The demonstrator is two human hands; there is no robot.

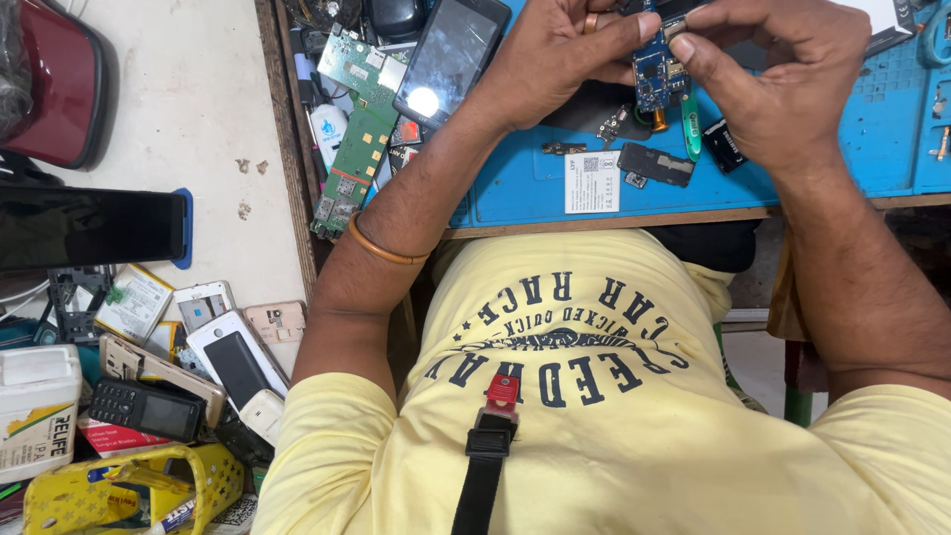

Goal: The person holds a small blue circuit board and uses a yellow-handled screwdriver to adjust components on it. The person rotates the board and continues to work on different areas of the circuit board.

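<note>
A blue work mat (852, 149) covers the bench; phones (233, 362) litter the floor at left. Both the left hand (555, 59) and right hand (783, 79) pinch a small blue circuit board (654, 74) above the mat, with loose parts (654, 163) beneath.

A blue work mat (525, 188) covers the wooden bench (282, 119) across the upper part of the frame. In the upper left lies pale, speckled floor (198, 99), with a dark red seat (50, 89) at the far corner. The lower left is crowded with old phones (233, 362), a yellow basket (213, 476) and a white plastic tub (35, 401). The light is even and bright.
</note>
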